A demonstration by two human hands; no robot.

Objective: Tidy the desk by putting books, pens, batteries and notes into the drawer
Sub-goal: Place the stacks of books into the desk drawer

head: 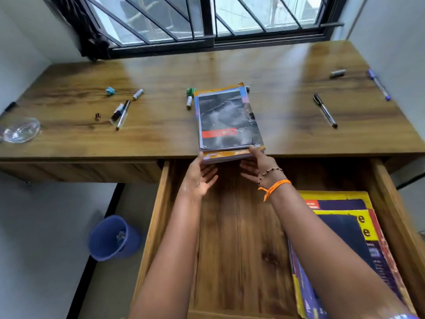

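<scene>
- Stack of books (226, 120) lies on the table (69, 139), overhanging the open drawer (230, 238).
- Left hand (200, 178) and right hand (257, 166): fingers spread, thumbs touching the stack's near edge, no grip closed.
- Likely heavy; glossy covers may slide. Support underneath.

hands (201, 174) at book stack (226, 122), open drawer (230, 238)

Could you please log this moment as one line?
hands: left, right at book stack | stack: desk edge | drawer: open

The right arm hides part of the books in the drawer (340, 204); their titles are illegible.
</scene>
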